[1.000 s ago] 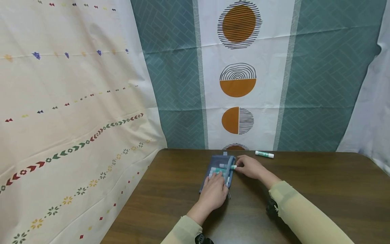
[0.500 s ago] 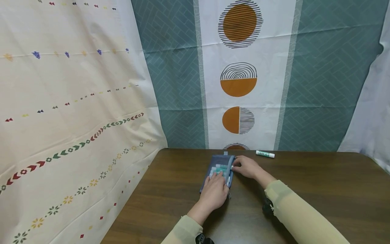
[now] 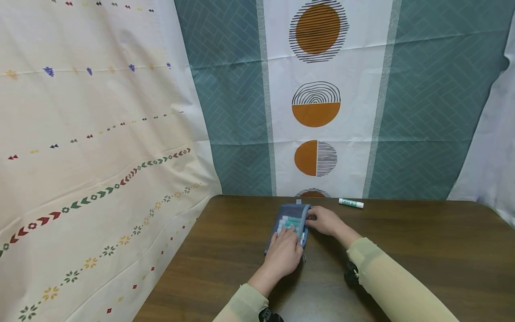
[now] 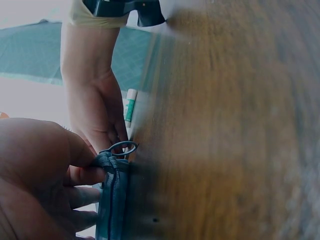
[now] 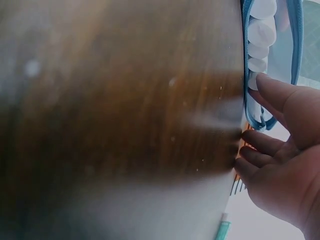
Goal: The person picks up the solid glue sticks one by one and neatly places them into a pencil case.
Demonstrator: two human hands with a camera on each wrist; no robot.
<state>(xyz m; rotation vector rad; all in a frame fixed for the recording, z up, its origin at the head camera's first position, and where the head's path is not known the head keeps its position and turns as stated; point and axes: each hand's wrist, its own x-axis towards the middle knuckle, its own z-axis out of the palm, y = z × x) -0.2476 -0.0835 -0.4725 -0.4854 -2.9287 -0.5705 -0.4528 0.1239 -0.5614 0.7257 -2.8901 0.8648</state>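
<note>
A blue zippered mesh pouch (image 3: pixel 284 211) lies on the table, several white-and-green glue sticks (image 3: pixel 293 220) showing through it. In the right wrist view its zipper side gapes, and white round ends stand in a row inside. My left hand (image 3: pixel 281 254) lies over the pouch's near part, thumb and fingers gripping its edge by the zipper pull loop (image 4: pixel 120 147). At the far end of the opening, my right hand (image 3: pixel 325 221) pinches the last glue stick (image 5: pixel 254 81) by its white end between thumb and forefinger. Most of that stick is inside the pouch.
Another glue stick (image 3: pixel 351 203) lies at the table's back edge, right of the pouch. Brown wooden table (image 3: pixel 422 241) extends around the hands. A patterned curtain (image 3: pixel 322 170) hangs behind, and a cream cloth (image 3: pixel 100 179) hangs along the left side.
My right hand has moved left to the pouch, and the glue stick that stuck out of its opening has slid in. My left hand stays on the pouch.
</note>
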